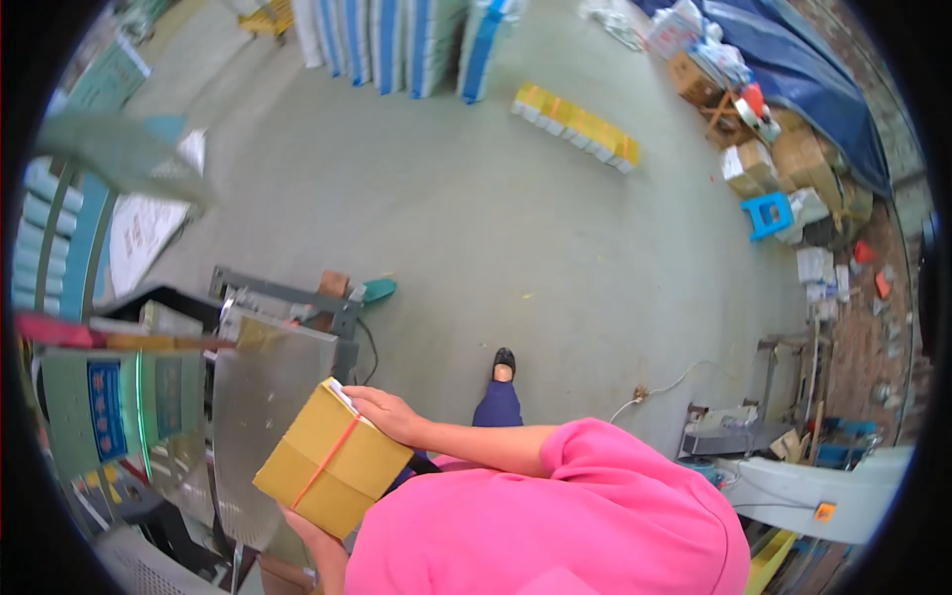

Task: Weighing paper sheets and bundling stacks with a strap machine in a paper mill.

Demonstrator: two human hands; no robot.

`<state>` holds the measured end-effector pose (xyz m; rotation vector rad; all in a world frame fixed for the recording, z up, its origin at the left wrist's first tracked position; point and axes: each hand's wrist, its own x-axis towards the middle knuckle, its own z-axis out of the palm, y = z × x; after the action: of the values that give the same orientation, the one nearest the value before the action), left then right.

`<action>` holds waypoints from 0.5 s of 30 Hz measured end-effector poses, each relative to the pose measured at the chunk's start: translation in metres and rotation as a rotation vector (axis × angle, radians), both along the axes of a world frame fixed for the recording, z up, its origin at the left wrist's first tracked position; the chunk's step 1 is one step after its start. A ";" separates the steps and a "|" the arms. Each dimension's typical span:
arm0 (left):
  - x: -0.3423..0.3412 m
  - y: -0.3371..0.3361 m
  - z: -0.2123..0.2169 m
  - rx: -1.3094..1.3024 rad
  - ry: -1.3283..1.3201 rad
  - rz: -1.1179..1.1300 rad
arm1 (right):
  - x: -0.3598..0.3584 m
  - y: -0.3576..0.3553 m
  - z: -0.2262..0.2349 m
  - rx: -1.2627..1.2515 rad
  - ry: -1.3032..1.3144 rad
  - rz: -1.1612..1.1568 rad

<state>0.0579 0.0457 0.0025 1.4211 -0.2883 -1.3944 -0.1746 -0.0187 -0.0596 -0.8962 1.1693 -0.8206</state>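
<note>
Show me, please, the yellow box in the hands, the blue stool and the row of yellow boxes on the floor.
yellow box point(332, 458), head view, its top face.
blue stool point(769, 212), head view, its seat.
row of yellow boxes point(576, 126), head view, its middle.

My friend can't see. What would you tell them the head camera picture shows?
A person in a pink top holds a tan cardboard box with an orange strap in both hands, right hand on top, left hand underneath, beside a shiny metal machine table on a grey concrete floor.

Occlusions, head view
Left hand point(309, 540) mostly hidden under the cardboard box point(332, 458); fingers unseen. Pink sleeve point(555, 526) cut by bottom edge. Left-side machine point(149, 397) blurred.
</note>
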 end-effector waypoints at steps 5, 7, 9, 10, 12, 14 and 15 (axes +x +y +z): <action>-0.150 -0.032 -0.002 -0.047 0.200 -0.290 | -0.167 0.039 -0.011 -0.030 -0.062 -0.238; -0.230 -0.047 -0.011 -0.032 0.094 -0.324 | -0.234 0.052 -0.017 -0.066 -0.040 -0.415; -0.293 -0.048 -0.003 0.002 -0.008 -0.383 | -0.298 0.070 -0.019 -0.054 -0.154 -0.510; -0.334 -0.052 -0.002 -0.018 0.089 -0.471 | -0.338 0.075 -0.016 0.010 -0.185 -0.569; -0.409 -0.060 0.003 -0.039 0.194 -0.558 | -0.406 0.088 -0.004 -0.048 -0.166 -0.622; -0.467 -0.068 0.014 -0.123 0.148 -0.694 | -0.456 0.095 0.011 -0.066 -0.150 -0.672; -0.493 -0.074 0.019 -0.102 0.138 -0.683 | -0.479 0.094 0.017 -0.077 -0.189 -0.724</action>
<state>-0.4347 -0.0288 0.0217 1.1768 -0.7956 -1.9808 -0.6534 0.0756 -0.0427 -0.4247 1.3092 -1.5066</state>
